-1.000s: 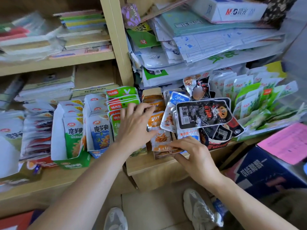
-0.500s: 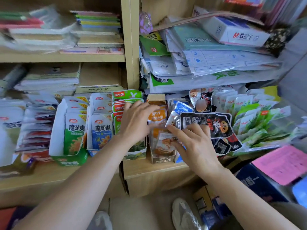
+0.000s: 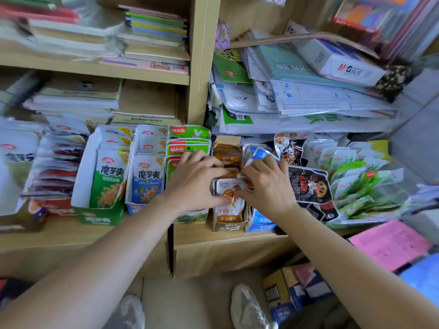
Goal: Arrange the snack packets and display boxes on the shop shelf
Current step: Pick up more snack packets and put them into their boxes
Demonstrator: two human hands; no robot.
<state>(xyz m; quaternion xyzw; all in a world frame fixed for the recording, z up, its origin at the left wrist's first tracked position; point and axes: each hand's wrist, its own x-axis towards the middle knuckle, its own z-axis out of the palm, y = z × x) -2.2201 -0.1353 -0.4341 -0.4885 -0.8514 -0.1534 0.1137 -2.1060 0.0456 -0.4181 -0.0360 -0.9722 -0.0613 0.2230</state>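
Note:
An orange display box (image 3: 226,225) stands on the wooden shelf (image 3: 225,236), filled with orange and white snack packets (image 3: 229,188). My left hand (image 3: 193,184) grips the front packets from the left. My right hand (image 3: 267,184) holds the same packets from the right, fingertips at their edge. Left of this box stand a green packet box (image 3: 190,138), a blue konjac box (image 3: 147,179) and a green konjac box (image 3: 104,186). A blue box (image 3: 260,219) sits right of the orange one. Black packets (image 3: 308,186) and green packets (image 3: 361,181) lie loose further right.
Stacked notebooks (image 3: 154,32) and paper sheets (image 3: 308,96) fill the shelves above. A pink sheet (image 3: 389,243) lies on cartons at the lower right. Small boxes (image 3: 289,293) and my shoes (image 3: 247,307) are on the floor below the shelf edge.
My right hand has moved up from the shelf's front edge to the packets in the orange box. My left hand has shifted right onto the same packets. The camera has come closer.

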